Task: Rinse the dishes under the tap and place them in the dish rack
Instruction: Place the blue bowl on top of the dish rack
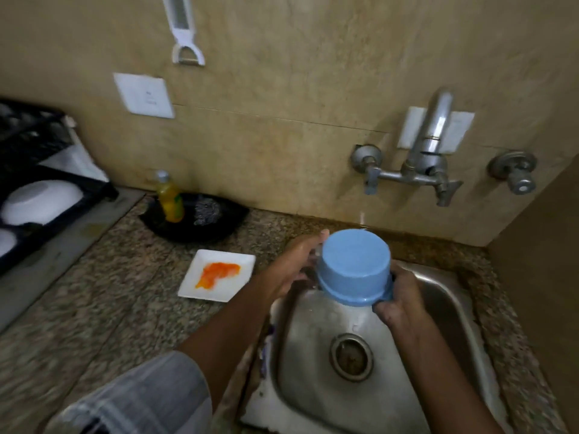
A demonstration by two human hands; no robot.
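Water runs thin from the tap (435, 145) at one o'clock, and the blue bowl (355, 266) sits right under it, turned bottom-up and tilted over the back edge of the sink (313, 386). Both hands are on it: the left hand (294, 264) cups the far side at its nine o'clock, fingers curled round the wall, while the right hand (399, 297) pinches the rim at its four o'clock. So one bowl is mid-rinse, by the look of it.

Over at nine o'clock, the black dish rack (47, 183) already holds one white bowl (40, 200), upside down, and the edge of a second white piece (6, 242) below it, cut off by the frame, so what it is cannot be told. That reads as two items likely done.

Left to do: one square white plate (217, 275) on the worktop (109, 292) just left of the sink, smeared with orange sauce, untouched by either hand. After the blue bowl goes to the rack, that plate looks like the last one visible.

Count elsewhere: one yellow soap bottle (170, 200) and one steel scrubber (206, 211), both standing in one black dish (156, 223) at eleven o'clock; one white peeler (185, 29) hanging at twelve; two wall valves flanking the tap.
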